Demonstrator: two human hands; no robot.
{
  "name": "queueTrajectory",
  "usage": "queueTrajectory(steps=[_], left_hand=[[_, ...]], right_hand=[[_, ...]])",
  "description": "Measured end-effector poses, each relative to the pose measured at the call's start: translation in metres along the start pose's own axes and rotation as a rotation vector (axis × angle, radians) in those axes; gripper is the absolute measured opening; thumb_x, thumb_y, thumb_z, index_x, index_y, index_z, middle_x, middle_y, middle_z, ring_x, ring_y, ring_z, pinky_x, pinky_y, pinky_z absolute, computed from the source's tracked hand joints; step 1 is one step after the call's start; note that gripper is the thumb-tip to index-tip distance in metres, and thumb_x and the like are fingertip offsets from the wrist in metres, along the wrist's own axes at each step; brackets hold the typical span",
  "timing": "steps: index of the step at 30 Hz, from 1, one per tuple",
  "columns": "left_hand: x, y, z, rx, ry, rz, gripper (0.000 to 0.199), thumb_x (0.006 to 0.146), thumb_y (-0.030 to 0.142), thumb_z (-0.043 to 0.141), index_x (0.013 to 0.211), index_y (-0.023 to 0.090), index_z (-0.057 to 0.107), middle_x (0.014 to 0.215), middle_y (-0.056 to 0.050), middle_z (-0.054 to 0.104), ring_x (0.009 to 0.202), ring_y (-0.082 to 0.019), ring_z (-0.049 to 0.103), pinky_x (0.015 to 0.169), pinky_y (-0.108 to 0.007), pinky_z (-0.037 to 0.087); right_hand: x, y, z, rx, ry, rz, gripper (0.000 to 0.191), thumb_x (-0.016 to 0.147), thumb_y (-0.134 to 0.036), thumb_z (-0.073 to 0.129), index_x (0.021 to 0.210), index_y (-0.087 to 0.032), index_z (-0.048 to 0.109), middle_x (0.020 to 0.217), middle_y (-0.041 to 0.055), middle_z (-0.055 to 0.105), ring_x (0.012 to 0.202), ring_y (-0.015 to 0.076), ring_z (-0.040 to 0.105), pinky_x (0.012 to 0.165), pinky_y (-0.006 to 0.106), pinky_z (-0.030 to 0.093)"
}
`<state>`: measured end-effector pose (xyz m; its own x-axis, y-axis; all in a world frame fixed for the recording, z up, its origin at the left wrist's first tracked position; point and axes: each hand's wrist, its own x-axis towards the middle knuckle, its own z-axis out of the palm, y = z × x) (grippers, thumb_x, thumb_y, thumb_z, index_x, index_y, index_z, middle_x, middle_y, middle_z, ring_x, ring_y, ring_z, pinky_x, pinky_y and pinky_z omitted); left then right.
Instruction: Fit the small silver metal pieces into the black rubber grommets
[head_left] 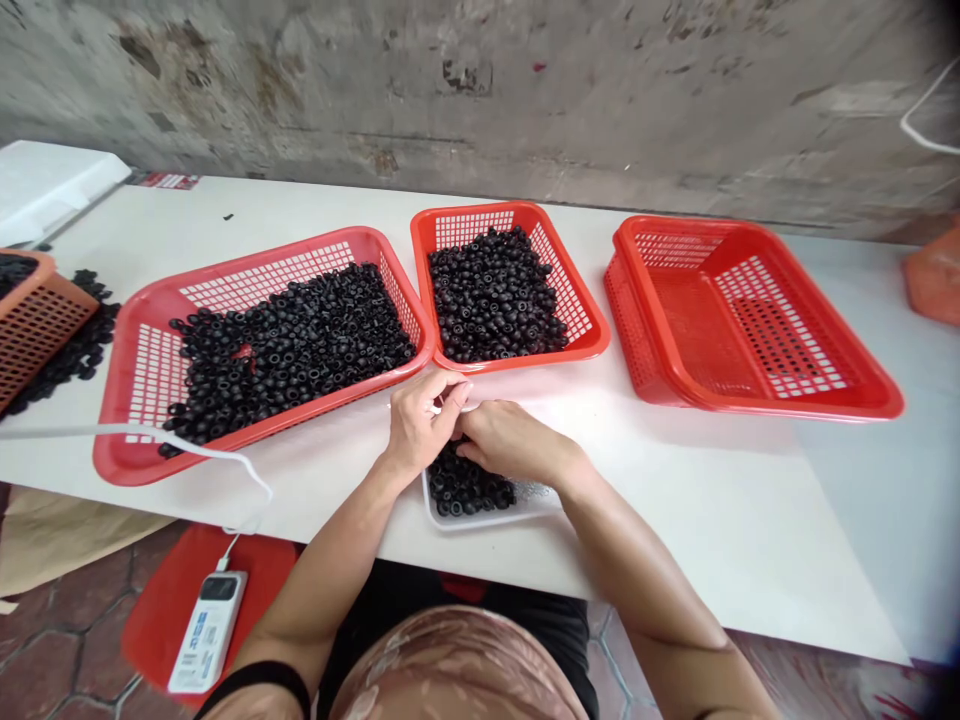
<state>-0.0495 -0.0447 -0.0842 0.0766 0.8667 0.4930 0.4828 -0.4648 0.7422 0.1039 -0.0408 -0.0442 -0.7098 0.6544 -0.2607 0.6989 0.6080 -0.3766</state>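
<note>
A shallow clear plastic tray (480,522) sits at the table's front edge, with small black ring-shaped pieces (469,485) heaped in its left part. My left hand (422,425) is over the tray's back left corner, thumb and forefinger pinched together; whatever is between them is too small to make out. Reaching down into the tray, my right hand (510,437) has its fingers curled closed beside the black pieces, their tips hidden. Just behind my hands stands a red basket (517,362) of similar black pieces. A wider red basket (262,425), also holding them, is to the left.
Stacked red baskets (645,370) stand on the right of the white table (675,500). At far left, an orange basket (52,320) has black pieces around it. A white cable (247,465) runs to a power bank (208,630) on a red stool (161,600). A concrete wall (480,100) closes the back.
</note>
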Motion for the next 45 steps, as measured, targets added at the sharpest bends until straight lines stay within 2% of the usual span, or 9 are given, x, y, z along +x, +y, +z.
queueTrajectory(steps=[4, 9, 15, 18, 22, 26, 29, 34, 45], left_hand=[[0.002, 0.005, -0.006, -0.097, -0.054, 0.061, 0.016, 0.095, 0.029, 0.061, 0.09, 0.02, 0.074, 0.079, -0.004, 0.075, 0.066, -0.015, 0.065, 0.066, -0.026, 0.05], [0.003, 0.008, -0.01, -0.295, -0.176, 0.148, 0.018, 0.093, 0.027, 0.066, 0.106, 0.022, 0.076, 0.097, -0.007, 0.077, 0.079, -0.016, 0.069, 0.068, -0.027, 0.055], [0.001, 0.006, -0.006, -0.324, -0.212, 0.208, 0.02, 0.089, 0.031, 0.073, 0.108, 0.025, 0.078, 0.105, -0.008, 0.075, 0.081, -0.015, 0.07, 0.066, -0.025, 0.058], [0.001, 0.006, -0.006, -0.295, -0.236, 0.206, 0.02, 0.089, 0.031, 0.073, 0.108, 0.024, 0.077, 0.104, -0.008, 0.075, 0.08, -0.015, 0.07, 0.066, -0.025, 0.058], [0.001, 0.009, -0.007, -0.242, -0.232, 0.159, 0.016, 0.091, 0.026, 0.07, 0.105, 0.021, 0.074, 0.097, -0.007, 0.076, 0.072, -0.013, 0.066, 0.065, -0.024, 0.055], [0.0, 0.01, -0.007, -0.226, -0.219, 0.153, 0.016, 0.09, 0.022, 0.068, 0.106, 0.02, 0.073, 0.089, -0.004, 0.073, 0.068, -0.012, 0.062, 0.064, -0.023, 0.053], [-0.001, 0.009, -0.006, -0.229, -0.228, 0.153, 0.022, 0.092, 0.019, 0.064, 0.111, 0.021, 0.073, 0.088, -0.003, 0.072, 0.069, -0.012, 0.062, 0.066, -0.023, 0.053], [-0.001, 0.009, -0.005, -0.254, -0.257, 0.152, 0.023, 0.093, 0.016, 0.061, 0.112, 0.021, 0.074, 0.091, -0.004, 0.072, 0.07, -0.012, 0.062, 0.065, -0.023, 0.052], [-0.005, 0.013, -0.008, -0.232, -0.448, 0.155, 0.015, 0.093, 0.015, 0.064, 0.106, 0.017, 0.071, 0.092, -0.005, 0.071, 0.074, -0.013, 0.063, 0.07, -0.025, 0.052]], right_hand=[[-0.014, 0.015, -0.015, 0.353, 0.073, 0.045, 0.011, 0.09, -0.013, 0.067, 0.1, -0.015, 0.073, 0.076, 0.003, 0.073, 0.073, 0.0173, 0.07, 0.068, 0.026, 0.051], [-0.037, 0.034, -0.02, 1.175, 0.125, 0.078, 0.031, 0.091, -0.043, 0.069, 0.103, -0.014, 0.065, 0.064, -0.0025, 0.068, 0.038, 0.0061, 0.047, 0.038, 0.018, 0.035], [-0.038, 0.033, 0.002, 1.426, 0.201, 0.1, 0.037, 0.084, -0.047, 0.076, 0.093, -0.013, 0.066, 0.06, -0.0024, 0.067, 0.033, 0.0046, 0.042, 0.034, 0.018, 0.027], [-0.045, 0.032, 0.004, 1.315, 0.274, 0.13, 0.037, 0.088, -0.051, 0.069, 0.093, -0.014, 0.068, 0.059, -0.0028, 0.065, 0.034, 0.0054, 0.039, 0.035, 0.02, 0.027], [-0.065, 0.028, 0.003, 0.601, 0.352, 0.173, 0.017, 0.096, -0.03, 0.064, 0.091, -0.017, 0.075, 0.074, 0.0014, 0.071, 0.061, 0.0121, 0.059, 0.063, 0.025, 0.045], [-0.07, 0.015, 0.012, -0.202, 0.201, 0.242, 0.013, 0.089, -0.013, 0.068, 0.078, -0.015, 0.075, 0.081, 0.0109, 0.071, 0.084, 0.0263, 0.064, 0.083, 0.04, 0.042], [-0.063, 0.004, 0.018, -0.402, 0.07, 0.255, 0.019, 0.085, -0.003, 0.065, 0.072, -0.014, 0.073, 0.077, 0.0122, 0.07, 0.088, 0.0288, 0.063, 0.091, 0.044, 0.037], [-0.065, 0.006, 0.016, -0.378, 0.06, 0.2, 0.023, 0.089, -0.002, 0.059, 0.074, -0.014, 0.072, 0.077, 0.0106, 0.071, 0.086, 0.0258, 0.062, 0.091, 0.043, 0.034], [-0.079, 0.026, 0.02, 0.511, 0.617, 0.193, 0.017, 0.094, -0.035, 0.068, 0.091, -0.022, 0.078, 0.084, 0.0025, 0.077, 0.069, 0.0161, 0.064, 0.074, 0.031, 0.046]])
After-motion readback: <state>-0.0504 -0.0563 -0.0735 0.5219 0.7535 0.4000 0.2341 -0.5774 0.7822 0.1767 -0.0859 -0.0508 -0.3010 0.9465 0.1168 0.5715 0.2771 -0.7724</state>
